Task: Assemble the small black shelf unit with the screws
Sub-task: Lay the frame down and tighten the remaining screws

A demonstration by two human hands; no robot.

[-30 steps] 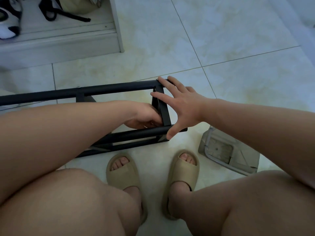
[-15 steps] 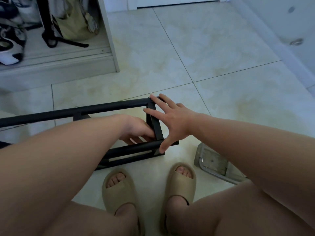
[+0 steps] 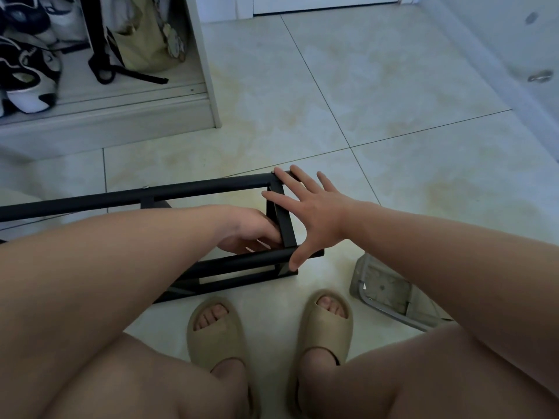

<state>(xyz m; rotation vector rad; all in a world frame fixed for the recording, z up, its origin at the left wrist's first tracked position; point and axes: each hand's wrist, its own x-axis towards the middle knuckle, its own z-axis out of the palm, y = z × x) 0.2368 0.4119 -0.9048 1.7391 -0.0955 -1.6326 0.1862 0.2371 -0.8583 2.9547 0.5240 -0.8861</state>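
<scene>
- Frame of matte black metal (image 3: 193, 190), built from round tubes and flat bars, lies on its side on the glossy pale marble-look floor tiles (image 3: 363, 86), just ahead of the person's feet.
- 2 small silvery screw heads (image 3: 146, 187) show on the far tube, 1 mid-length and 1 at the end corner.
- Right hand (image 3: 317, 216) lies flat against the frame's end bars, its fingers straight and spread, fingertips at the far corner and thumb resting on the near tube.
- Left hand (image 3: 248, 228) reaches inside the frame beside the end bar with fingers curled. Whether they grip anything cannot be told.
- 2 beige, rounded foam slides (image 3: 214, 337) sit on the feet, toes open.
- 1 grey, boxy plastic object (image 3: 384, 290) rests on the floor near the right knee.
- 1 white cabinet (image 3: 208, 86) at the far left holds black-and-white sneakers and an olive bag.
</scene>
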